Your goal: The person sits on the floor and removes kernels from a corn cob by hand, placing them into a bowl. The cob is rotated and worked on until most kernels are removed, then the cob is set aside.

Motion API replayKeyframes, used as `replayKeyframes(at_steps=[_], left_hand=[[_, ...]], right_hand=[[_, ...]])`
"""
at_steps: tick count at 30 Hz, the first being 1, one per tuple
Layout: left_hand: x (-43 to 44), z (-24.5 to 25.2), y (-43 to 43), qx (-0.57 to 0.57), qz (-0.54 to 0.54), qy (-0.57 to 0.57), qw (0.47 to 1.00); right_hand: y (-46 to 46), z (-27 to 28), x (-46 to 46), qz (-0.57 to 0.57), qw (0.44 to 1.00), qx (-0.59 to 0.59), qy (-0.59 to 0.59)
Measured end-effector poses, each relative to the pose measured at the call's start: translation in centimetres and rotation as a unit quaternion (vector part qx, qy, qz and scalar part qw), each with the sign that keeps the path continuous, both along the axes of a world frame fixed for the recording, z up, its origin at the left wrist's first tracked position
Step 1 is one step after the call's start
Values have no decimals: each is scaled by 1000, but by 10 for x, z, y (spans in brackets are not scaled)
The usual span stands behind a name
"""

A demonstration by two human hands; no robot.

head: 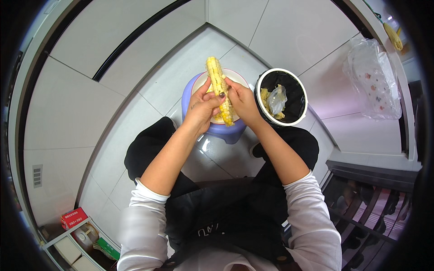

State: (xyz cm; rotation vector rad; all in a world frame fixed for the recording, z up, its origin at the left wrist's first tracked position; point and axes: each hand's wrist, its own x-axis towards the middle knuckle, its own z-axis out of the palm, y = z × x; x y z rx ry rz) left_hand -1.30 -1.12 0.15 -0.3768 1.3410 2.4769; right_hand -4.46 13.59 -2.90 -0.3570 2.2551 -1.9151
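An ear of corn (pixel 214 73) is held lengthwise between both hands, partly stripped, with gaps between its rows of kernels. My left hand (pixel 203 108) wraps around its lower part from the left, thumb across the front. From the right, my right hand (pixel 242 100) presses its fingers and thumb against the ear's side. Directly beneath is a white bowl (pixel 237 75) with a red rim, partly hidden by my hands; yellow kernels (pixel 217 118) show inside it. The bowl rests on a purple plastic stool (pixel 223 131).
A white-rimmed bin (pixel 304 98) lined with a black bag stands right of the stool, holding corn scraps (pixel 266 96) and crumpled clear plastic (pixel 278 100). A plastic bag (pixel 374 81) hangs on the right cabinet. Cabinet fronts (pixel 74 105) enclose the tiled floor (pixel 145 89). Boxes and a jug (pixel 84 235) sit lower left.
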Motion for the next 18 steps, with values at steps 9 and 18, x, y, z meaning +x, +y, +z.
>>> replayKeyframes(at_steps=[9,18], left_hand=[[4,6,2,-21,10,10,1000],[5,9,5,-75,0,30,997]], right_hand=[[0,20,-2,-35,966,-183,-182],[-1,11,-13,-42,980,-166,-97]])
